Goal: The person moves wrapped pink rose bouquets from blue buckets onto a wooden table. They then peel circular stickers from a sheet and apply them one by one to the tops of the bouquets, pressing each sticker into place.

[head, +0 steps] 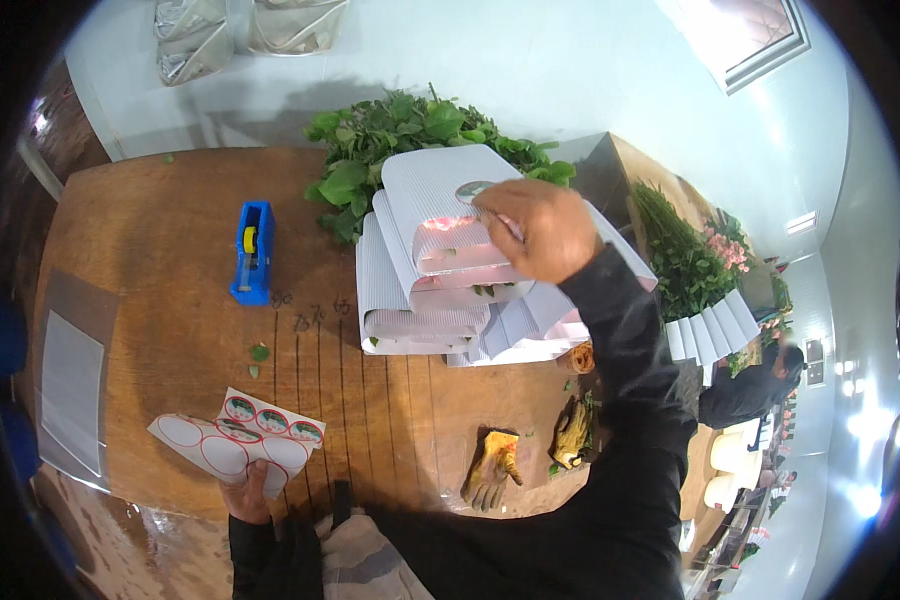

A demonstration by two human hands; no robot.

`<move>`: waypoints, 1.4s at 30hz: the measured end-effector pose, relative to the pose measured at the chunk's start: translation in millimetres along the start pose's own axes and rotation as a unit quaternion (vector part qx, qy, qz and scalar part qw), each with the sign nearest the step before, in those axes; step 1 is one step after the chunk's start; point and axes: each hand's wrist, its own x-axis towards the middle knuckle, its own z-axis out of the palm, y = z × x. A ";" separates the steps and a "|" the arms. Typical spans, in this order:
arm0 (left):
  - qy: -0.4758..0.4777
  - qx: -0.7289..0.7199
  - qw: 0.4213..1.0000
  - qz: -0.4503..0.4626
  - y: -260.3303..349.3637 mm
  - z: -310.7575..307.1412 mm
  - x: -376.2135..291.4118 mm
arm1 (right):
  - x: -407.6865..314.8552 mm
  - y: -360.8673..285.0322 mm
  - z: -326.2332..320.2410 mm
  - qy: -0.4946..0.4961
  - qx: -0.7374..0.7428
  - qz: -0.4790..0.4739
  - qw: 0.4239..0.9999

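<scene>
My left hand (251, 491) holds sheets of round, red-rimmed stickers (271, 420) over the front left of the wooden table. Some circles on the sheets are blank and others bear a printed picture and writing. My right hand (544, 229), slightly blurred with its fingers curled, is at the topmost bundle wrapped in white corrugated paper (427, 180). A round printed sticker (474, 191) shows on that wrap beside my fingers, and part of it is hidden by the hand. Pink blooms (450, 223) peek from the wrap's open end. Green leafy stems (397, 120) stick out behind the stacked bundles.
A blue tape dispenser (253, 255) stands on the wooden table (165, 225), left of ruled lines and numbers. Yellow work gloves (493, 469) lie near the front edge. Clear plastic sheets (71, 397) are at the left. Another person (754, 394) is farther off to the right, past more flowers (664, 255).
</scene>
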 end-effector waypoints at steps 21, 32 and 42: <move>-0.025 -0.014 0.999 0.035 13.9 -0.5 -12.8 | 5.3 55.3 0.9 -0.003 0.056 0.191 0.980; 0.059 -0.005 0.968 -0.243 -148.7 -248.9 -27.8 | 35.9 28.3 -15.8 -0.116 -0.025 0.181 0.976; 0.239 -0.044 0.914 -0.324 -235.8 -311.1 -26.9 | 70.0 58.4 -2.1 -0.297 -0.028 0.215 0.930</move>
